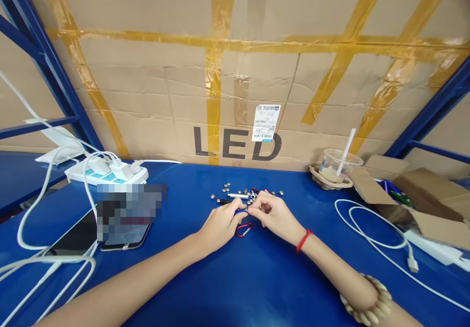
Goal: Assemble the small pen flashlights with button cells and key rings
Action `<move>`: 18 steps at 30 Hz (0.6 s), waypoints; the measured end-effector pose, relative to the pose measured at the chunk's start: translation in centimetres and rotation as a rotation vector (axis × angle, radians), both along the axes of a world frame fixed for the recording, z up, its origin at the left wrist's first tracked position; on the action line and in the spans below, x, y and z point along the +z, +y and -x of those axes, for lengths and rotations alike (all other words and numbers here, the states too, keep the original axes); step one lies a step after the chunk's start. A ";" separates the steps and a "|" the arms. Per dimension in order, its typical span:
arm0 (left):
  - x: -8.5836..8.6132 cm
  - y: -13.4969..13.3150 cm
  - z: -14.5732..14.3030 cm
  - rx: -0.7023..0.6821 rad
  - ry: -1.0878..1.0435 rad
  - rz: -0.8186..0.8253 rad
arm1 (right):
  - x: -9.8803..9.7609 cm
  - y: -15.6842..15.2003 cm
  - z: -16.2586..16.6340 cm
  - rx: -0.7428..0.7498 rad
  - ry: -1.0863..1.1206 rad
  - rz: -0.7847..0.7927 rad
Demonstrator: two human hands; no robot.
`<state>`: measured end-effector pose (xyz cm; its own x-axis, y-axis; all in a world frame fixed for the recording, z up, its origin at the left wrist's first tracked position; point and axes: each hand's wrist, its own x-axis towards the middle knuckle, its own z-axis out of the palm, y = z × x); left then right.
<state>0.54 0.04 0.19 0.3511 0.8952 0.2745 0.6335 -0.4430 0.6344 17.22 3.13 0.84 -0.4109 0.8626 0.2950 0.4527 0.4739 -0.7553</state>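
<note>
My left hand (220, 224) is closed around a slim blue metal tube (240, 211), which looks like a mini flashlight body. Thumb and fingertips of my right hand (271, 214) are pinched together at the tube's right end; what they hold there is too small to make out. Below the fingers lies a red carabiner (244, 230). Just beyond my hands are a silver tube (237, 196) and a black tube (223, 201), the latter partly covered by my left hand. Several small round metal pieces (225, 188), resembling button cells, are scattered around them.
Phones (125, 239) and a white power strip (82, 173) with cables sit left. At right are a plastic cup with a straw (332, 165), a coiled white cable (367, 239) and an opened carton (433, 224). A large taped cardboard box (165, 102) walls off the back.
</note>
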 end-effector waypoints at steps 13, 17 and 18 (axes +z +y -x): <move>0.3 -0.2 -0.1 -0.014 -0.072 0.046 | 0.0 0.3 0.1 0.095 0.228 0.247; 0.3 -0.3 0.0 -0.035 -0.083 0.038 | 0.1 0.4 0.0 0.091 0.228 0.265; 0.4 -0.3 0.0 -0.034 -0.075 0.036 | 0.1 0.4 0.0 0.082 0.228 0.263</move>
